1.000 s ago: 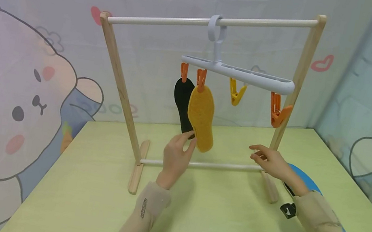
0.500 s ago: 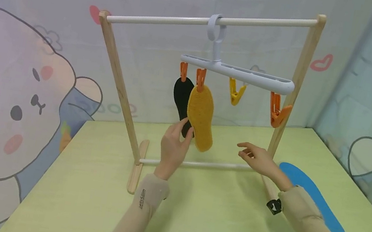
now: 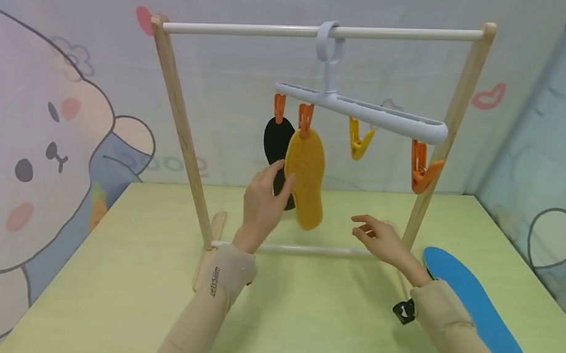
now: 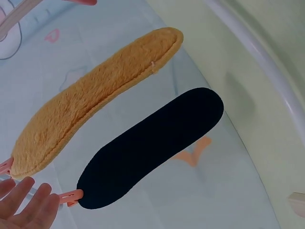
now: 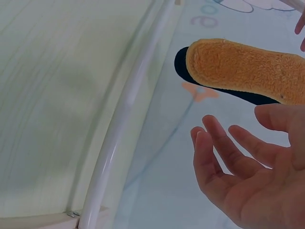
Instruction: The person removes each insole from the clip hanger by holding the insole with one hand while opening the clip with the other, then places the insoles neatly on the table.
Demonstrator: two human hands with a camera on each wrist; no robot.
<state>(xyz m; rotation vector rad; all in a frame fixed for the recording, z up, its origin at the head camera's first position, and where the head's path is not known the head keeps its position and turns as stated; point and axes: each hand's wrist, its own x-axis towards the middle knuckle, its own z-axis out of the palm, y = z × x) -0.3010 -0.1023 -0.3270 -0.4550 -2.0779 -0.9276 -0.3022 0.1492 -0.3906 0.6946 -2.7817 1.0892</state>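
Observation:
A fuzzy orange-yellow insole (image 3: pixel 305 183) and a black insole (image 3: pixel 276 138) hang toe to heel downward from a pale grey hanger (image 3: pixel 372 114). Each is held at its top by an orange clip (image 3: pixel 305 119). My left hand (image 3: pixel 262 205) is raised beside the two insoles, fingers extended and holding nothing. In the left wrist view its fingers (image 4: pixel 40 202) lie close to the black insole's clip (image 4: pixel 71 195); contact cannot be told. To the right of the yellow insole, my right hand (image 3: pixel 380 241) hovers with loosely bent fingers and grips nothing.
The hanger hooks over the white top bar (image 3: pixel 262 30) of a wooden rack. A yellow clip (image 3: pixel 358 142) and another orange clip (image 3: pixel 423 169) hang without insoles. A blue insole (image 3: pixel 479 312) lies on the table at right. The white lower bar (image 3: pixel 318 251) crosses behind my hands.
My left hand has risen along the insoles, from near their lower ends to about mid-height. My right hand has moved left, away from the blue insole.

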